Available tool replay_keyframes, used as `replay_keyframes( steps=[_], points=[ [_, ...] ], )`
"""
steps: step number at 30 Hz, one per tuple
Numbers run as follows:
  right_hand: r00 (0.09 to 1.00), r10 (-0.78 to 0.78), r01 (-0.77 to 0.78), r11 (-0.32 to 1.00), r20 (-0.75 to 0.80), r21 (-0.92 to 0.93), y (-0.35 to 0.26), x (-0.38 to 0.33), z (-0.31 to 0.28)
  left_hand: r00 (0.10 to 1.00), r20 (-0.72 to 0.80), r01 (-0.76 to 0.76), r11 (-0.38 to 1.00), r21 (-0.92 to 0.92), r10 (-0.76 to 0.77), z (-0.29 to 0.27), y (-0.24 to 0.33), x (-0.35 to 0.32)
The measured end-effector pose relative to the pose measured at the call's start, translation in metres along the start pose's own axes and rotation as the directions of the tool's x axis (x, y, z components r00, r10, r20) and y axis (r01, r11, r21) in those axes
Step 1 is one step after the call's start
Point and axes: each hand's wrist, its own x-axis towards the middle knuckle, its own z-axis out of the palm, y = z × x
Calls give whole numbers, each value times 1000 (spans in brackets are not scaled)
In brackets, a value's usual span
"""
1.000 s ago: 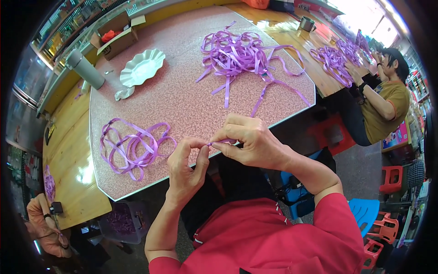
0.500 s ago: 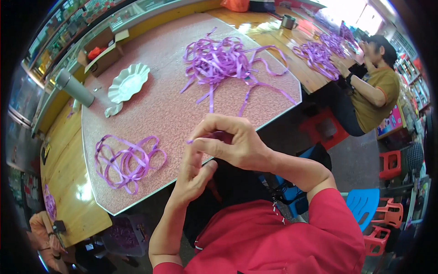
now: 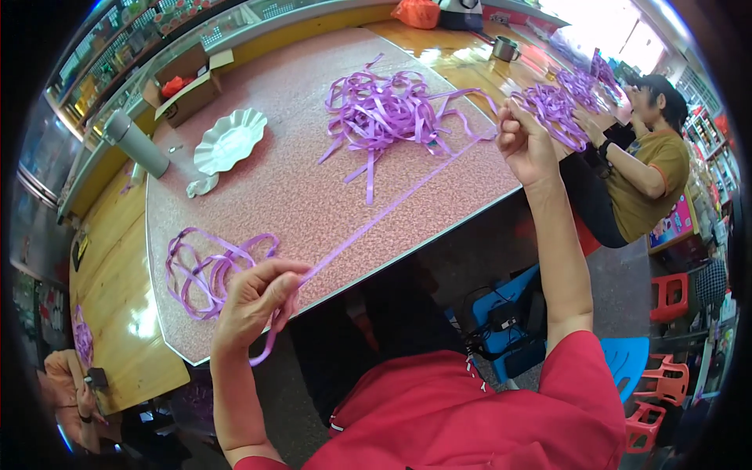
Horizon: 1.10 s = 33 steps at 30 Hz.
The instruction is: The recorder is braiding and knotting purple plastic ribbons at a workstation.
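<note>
Over the near edge of the pink speckled table [image 3: 313, 204], a purple ribbon strip [image 3: 392, 205] is stretched taut between two raised hands. Left hand [image 3: 254, 298]: fingers pinched shut on the strip's near end, a short tail hanging below the grip. Right hand [image 3: 525, 141]: closed in a fist on the far end, held high past the table's right edge. Strip runs diagonally above the tabletop, apparently not touching it.

Loose heap of purple ribbon [image 3: 392, 110] near the far middle of the table. Looped ribbon bundle [image 3: 207, 262] at the near-left corner, just beside the left hand. White scalloped dish [image 3: 229, 139] and grey cylinder flask [image 3: 135, 142] toward the far-left edge; open cardboard box [image 3: 188, 88] beyond.

Judgement: doing this pull well means even tension, both pinches firm, strip kept flat and untwisted, clear of the heap so nothing snags.

Another person [image 3: 650, 157] sits at the right with more ribbon [image 3: 552, 106].
</note>
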Motion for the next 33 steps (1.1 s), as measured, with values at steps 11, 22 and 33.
replay_keyframes(
  steps=[11, 22, 33],
  points=[
    [978, -78, 17, 955, -193, -297, 18, 38, -77, 977, -131, 178, 983, 43, -171, -48, -22, -48],
    [882, -99, 457, 424, 461, -782, 87, -47, 67, 995, -77, 62, 995, 74, -57, -1, -6, -7],
    [779, 306, 226, 677, 548, -700, 145, -106, 130, 993, -112, -30, 999, -41, 25, -2, -14, 1]
  ],
)
